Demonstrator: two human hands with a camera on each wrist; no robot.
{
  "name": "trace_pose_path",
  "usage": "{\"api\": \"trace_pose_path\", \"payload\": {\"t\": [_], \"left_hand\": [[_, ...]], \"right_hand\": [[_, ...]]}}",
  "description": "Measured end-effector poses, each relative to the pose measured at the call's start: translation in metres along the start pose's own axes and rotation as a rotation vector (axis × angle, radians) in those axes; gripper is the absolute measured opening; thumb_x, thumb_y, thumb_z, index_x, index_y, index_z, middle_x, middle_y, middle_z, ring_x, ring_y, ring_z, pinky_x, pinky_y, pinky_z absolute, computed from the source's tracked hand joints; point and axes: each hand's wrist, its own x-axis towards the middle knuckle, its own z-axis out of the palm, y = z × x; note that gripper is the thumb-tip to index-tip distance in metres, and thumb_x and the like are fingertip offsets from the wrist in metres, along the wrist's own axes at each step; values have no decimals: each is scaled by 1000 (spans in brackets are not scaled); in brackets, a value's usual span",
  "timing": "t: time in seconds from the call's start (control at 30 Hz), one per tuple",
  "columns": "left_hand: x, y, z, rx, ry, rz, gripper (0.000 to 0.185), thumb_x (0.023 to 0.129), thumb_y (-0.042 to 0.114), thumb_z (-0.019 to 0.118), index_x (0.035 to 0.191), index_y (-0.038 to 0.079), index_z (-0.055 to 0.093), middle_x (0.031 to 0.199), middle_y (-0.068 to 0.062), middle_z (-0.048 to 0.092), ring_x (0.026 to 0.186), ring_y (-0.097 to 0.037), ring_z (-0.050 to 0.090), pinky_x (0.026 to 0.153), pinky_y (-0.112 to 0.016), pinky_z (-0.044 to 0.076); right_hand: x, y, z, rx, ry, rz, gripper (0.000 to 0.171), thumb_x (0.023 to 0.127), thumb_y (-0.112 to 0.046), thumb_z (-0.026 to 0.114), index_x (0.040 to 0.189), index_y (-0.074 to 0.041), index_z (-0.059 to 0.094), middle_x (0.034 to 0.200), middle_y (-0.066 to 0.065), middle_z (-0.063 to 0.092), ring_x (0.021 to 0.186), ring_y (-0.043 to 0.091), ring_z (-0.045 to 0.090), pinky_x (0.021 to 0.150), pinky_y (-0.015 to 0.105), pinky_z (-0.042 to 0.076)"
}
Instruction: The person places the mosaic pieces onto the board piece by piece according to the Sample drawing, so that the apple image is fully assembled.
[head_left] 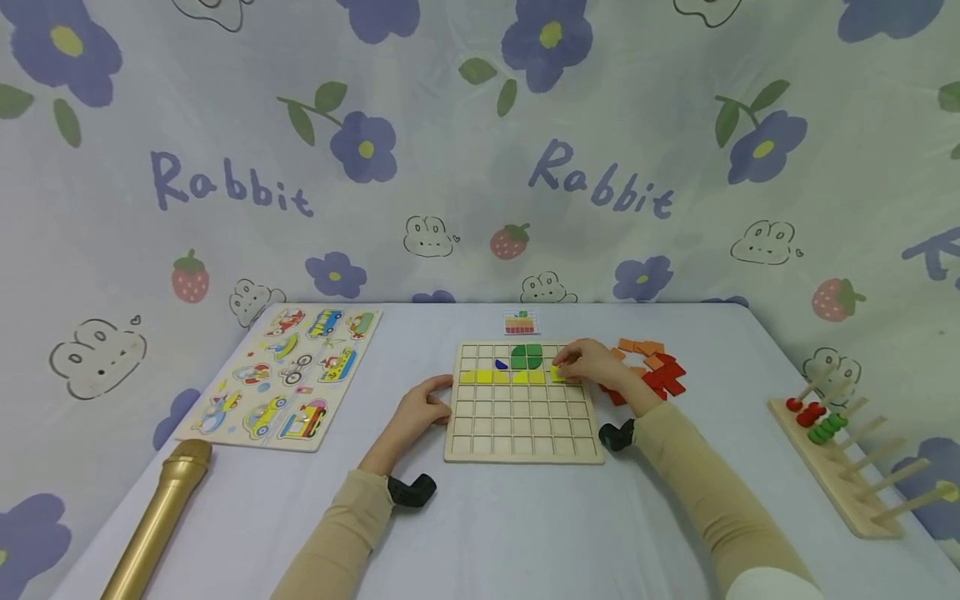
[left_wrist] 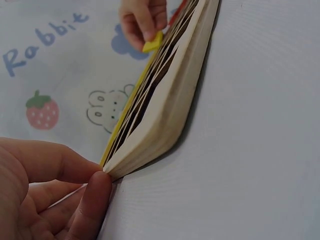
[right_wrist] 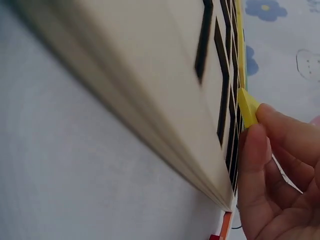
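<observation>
A wooden grid board (head_left: pixel 522 429) lies on the table in front of me. It holds a green round shape (head_left: pixel 527 357), a small blue piece (head_left: pixel 501 365) and a row of yellow tiles (head_left: pixel 502 377). My right hand (head_left: pixel 592 363) pinches a yellow tile (head_left: pixel 557 373) (right_wrist: pixel 247 106) at the right end of that row, seen tilted above the board in the left wrist view (left_wrist: pixel 152 42). My left hand (head_left: pixel 422 406) holds the board's left edge (left_wrist: pixel 150 135), thumb and fingertip (left_wrist: pixel 95 192) on its corner.
Loose orange and red pieces (head_left: pixel 656 373) lie right of the board. A pattern card (head_left: pixel 521 322) sits behind it. A vehicle puzzle board (head_left: pixel 288 375) is at the left, a gold tube (head_left: pixel 157 517) at the front left, and a bead rack (head_left: pixel 843 454) at the right.
</observation>
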Motion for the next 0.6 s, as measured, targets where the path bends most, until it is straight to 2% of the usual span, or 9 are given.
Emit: {"api": "trace_pose_path", "payload": {"t": [0.13,0.27,0.47,0.6], "left_hand": [[0,1,-1,8,4,1,60,73,-1,60,132,7,51,81,-9,62,65,-13,59,63,-27,51],[1,1,-1,6,4,-3,60,74,-1,60,132,8,50,82,-9,62,66,-13,59,63,-27,51],[0,0,-1,-6,-6,2,59,74,0,60,132,7,50,82,-9,62,66,-14,59,64,-27,51],[0,0,-1,-8,-11,-6,59,75,0,60,133,8,49,84,-9,62,67,-14,58,65,-27,51]], "right_hand": [[-1,-6,1,-30,-14,-25,22,83,-9,66,103,1,65,91,12,62,71,13,57,66,26,51],[-2,-7,1,-24,-26,-22,24,84,-8,64,106,2,63,96,13,63,72,13,58,67,26,51],[-2,2,-4,83,27,42,30,83,-11,66,111,1,61,98,14,61,74,15,58,68,25,51],[-8,13,-16,167,74,58,35,85,-10,63,117,3,57,108,17,59,84,17,58,74,27,51]]}}
